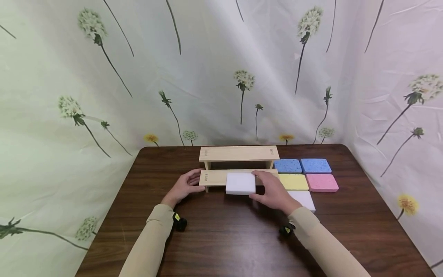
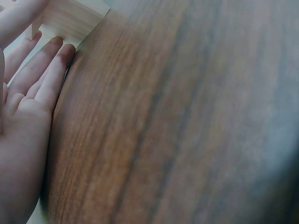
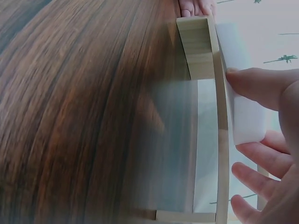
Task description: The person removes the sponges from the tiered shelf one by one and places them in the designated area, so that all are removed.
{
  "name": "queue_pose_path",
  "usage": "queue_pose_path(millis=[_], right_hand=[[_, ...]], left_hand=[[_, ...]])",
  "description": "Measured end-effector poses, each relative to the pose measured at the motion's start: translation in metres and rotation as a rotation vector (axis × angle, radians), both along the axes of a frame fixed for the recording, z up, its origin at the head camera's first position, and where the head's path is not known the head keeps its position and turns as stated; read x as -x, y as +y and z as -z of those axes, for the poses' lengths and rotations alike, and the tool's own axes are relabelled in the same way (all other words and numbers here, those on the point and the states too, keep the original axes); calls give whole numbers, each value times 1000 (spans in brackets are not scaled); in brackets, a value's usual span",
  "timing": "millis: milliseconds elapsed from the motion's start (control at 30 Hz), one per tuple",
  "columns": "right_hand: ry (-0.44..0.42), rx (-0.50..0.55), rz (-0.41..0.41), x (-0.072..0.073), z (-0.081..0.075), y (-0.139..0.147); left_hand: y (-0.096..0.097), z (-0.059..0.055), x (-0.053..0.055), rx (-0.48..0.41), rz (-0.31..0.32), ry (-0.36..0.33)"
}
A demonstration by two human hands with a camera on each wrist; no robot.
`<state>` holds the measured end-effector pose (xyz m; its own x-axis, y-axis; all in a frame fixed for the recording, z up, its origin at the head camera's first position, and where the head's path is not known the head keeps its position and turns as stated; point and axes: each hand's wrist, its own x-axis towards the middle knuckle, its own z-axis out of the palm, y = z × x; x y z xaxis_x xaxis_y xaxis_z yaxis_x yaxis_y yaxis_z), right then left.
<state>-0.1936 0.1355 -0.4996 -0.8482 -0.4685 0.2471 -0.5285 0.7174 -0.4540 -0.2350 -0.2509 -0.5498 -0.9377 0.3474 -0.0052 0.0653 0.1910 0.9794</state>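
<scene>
A white sponge (image 1: 240, 183) is in my right hand (image 1: 273, 192), pinched at its right end between thumb and fingers. It overlaps the lower step of a two-step pale wooden rack (image 1: 214, 177) in the head view. In the right wrist view the sponge (image 3: 247, 116) lies right along that step's board (image 3: 222, 140), my thumb on its near side. At the rack's left end rests my left hand (image 1: 185, 187), its thumb by the front corner and its fingers behind. The left wrist view shows these fingers (image 2: 49, 81) extended, their tips at the wood.
Right of the rack, two blue sponges (image 1: 316, 166) lie at the back, with a yellow sponge (image 1: 293, 182) and a pink sponge (image 1: 322, 182) before them. Another white sponge (image 1: 304, 200) is partly hidden by my right hand. A patterned curtain (image 1: 214, 77) hangs behind the dark wooden table (image 1: 221, 238).
</scene>
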Motion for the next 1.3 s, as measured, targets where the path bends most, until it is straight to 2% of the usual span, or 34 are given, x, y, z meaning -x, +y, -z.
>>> queue_pose_path(millis=[367,933,1133,1300], right_hand=[[-28,-40,19,-4,-5,16],[-40,-25,24,-7,-4,43],[-96,-30,50,-9,-5,55],[-102,-6,56,-10,-7,64]], left_hand=[[0,-1,-1,6,-12,-6],[0,0,-1,10,-14,-5],[0,-1,-2,14,-15,0],[1,-2,-2,1,-14,-5]])
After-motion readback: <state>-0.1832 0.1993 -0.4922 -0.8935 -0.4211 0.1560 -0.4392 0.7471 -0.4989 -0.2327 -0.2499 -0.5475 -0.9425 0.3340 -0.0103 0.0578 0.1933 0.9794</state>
